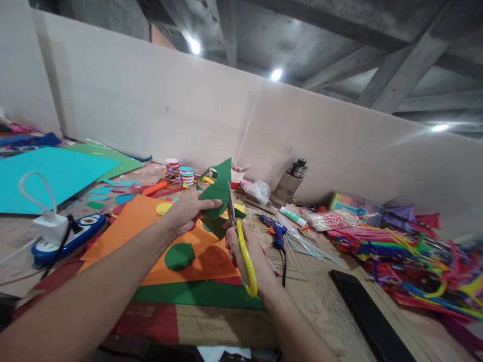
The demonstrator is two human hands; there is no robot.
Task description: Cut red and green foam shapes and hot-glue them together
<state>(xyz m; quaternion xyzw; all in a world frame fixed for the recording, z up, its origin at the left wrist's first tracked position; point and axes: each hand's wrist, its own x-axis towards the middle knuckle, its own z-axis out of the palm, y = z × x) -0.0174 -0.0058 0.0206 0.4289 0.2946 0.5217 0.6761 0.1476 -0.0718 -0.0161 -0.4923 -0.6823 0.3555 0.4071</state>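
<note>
Head view, at the near side, shows one black phone lying at right, and one dark green sheet close to the front edge of the bench. Between this sheet and the phone, a strip of cardboard gives some open room.

Above orange paper, the left hand pinches one cut piece of green paper between its fingers. The right hand has its fingers closed around one pair of yellow-handled scissors, whose blades meet the right edge of this piece. On the orange paper lie one green disc and one yellow disc.

Beyond the right hand are one blue glue gun and one glue stick; this side is crowded. Farther stand two striped cups, one pen cup and one bottle, near the wall.
</note>
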